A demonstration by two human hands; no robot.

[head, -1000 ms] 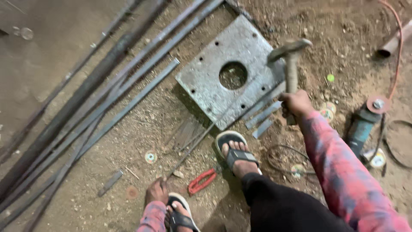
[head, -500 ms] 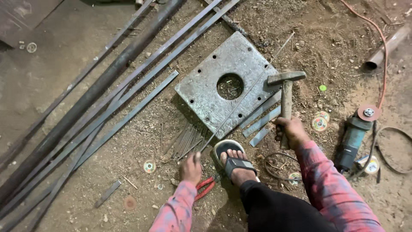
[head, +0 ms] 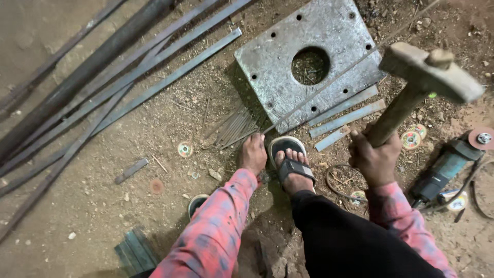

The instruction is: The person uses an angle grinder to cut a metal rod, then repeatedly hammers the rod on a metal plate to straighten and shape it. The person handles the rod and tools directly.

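Note:
My right hand point(head: 374, 160) grips the wooden handle of a hammer point(head: 425, 76), whose metal head is raised above the ground at the right. My left hand point(head: 253, 153) reaches down to the dirt beside my sandalled foot point(head: 291, 163), fingers closed at the near end of a thin metal rod point(head: 329, 82) that runs diagonally across a square steel plate point(head: 288, 87) with a round centre hole. A bundle of thin rods point(head: 234, 128) lies just beyond that hand.
Long flat bars and a pipe point(head: 103, 87) lie diagonally at left. Short flat strips point(head: 346, 114) rest by the plate. An angle grinder point(head: 446, 164) and grinding discs point(head: 410, 139) sit at right. A coil of wire point(head: 343, 181) lies near my foot.
The camera has come closer to the ground. My left hand moved forward from near the red pliers to the rod beside my foot. The hammer has risen in my right hand.

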